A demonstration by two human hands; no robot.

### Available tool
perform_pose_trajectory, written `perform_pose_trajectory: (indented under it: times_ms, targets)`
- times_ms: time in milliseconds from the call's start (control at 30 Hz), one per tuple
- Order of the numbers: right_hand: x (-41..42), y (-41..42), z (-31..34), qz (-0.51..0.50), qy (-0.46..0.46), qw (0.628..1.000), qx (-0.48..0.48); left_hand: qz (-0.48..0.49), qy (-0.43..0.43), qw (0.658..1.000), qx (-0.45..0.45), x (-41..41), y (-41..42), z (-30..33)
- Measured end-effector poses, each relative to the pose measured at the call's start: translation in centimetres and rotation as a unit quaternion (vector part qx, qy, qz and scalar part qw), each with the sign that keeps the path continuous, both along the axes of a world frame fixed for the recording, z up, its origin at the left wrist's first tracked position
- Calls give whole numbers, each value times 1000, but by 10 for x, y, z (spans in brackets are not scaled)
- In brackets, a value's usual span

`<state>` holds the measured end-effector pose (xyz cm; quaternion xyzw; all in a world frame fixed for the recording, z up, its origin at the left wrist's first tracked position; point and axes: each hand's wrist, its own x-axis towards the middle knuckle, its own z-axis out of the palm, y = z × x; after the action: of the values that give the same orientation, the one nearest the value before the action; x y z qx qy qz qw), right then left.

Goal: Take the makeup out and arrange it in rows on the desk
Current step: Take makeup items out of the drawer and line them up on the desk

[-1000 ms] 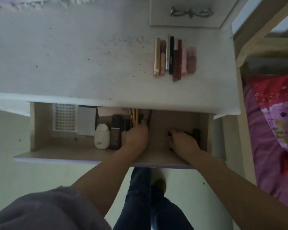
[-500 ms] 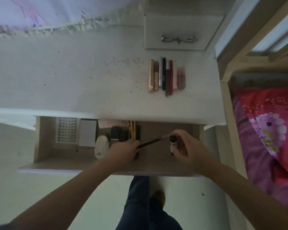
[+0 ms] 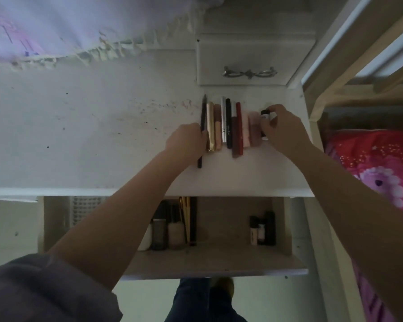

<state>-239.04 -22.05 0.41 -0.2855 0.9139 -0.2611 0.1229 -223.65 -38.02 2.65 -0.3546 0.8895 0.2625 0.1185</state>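
The white bench (image 3: 91, 135) fills the upper view, its top speckled with marks; a bed with a red flowered cover (image 3: 377, 173) stands at its right; below the bench's front edge an open drawer (image 3: 219, 259) holds a white basket (image 3: 85, 209), several bottles (image 3: 168, 233), a few thin brushes (image 3: 186, 219) and a small group of dark tubes (image 3: 263, 228); on the bench a row of makeup sticks (image 3: 230, 126) lies side by side; the left hand (image 3: 186, 140) grips a long dark pencil (image 3: 203, 126) at the row's left end, touching the gold tube (image 3: 210, 126); the right hand (image 3: 284, 129) pinches a small dark-capped bottle (image 3: 265, 116), probably nail polish, just beside the row's right end.
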Motion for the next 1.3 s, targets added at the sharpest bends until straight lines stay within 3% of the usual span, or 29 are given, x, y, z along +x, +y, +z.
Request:
perform_pose_trajectory:
  times_ms: [100,200,300,333,400,500,633,733,900,1033,1200,1300]
  targets:
    - [4,2,6,-3,-25,1000,6,-27,10,1000,-6,4,1,-1]
    - [25,22,20,-26,-23,999,-37,-28,88,995,26,35,5,-1]
    - [76,63,22,84,15,991,-106,-68,195,975,79,96,38,-12]
    - [96,77,15,138,-2,986,-88,-87,186,974,98,117,53,-21]
    - [131,100,-11,223,-58,972,44,-121,116,979,117,151,79,-47]
    - [150,116,-54,201,-94,946,238,-60,-10,992,114,162,94,-86]
    - [147,104,-75,156,-66,927,335,21,-80,995,48,138,97,-123]
    - [150,97,-82,169,-62,913,365,7,-107,994,-10,125,102,-138]
    - [149,106,-92,191,-48,933,302,-34,-162,985,-54,122,108,-144]
    - [146,113,-97,180,-138,947,229,-43,-155,986,-45,125,118,-137]
    - [157,116,-74,248,-168,946,124,-175,-6,984,-11,146,124,-93]
    - [147,103,-29,239,-153,959,7,-147,117,982,30,149,105,-51]
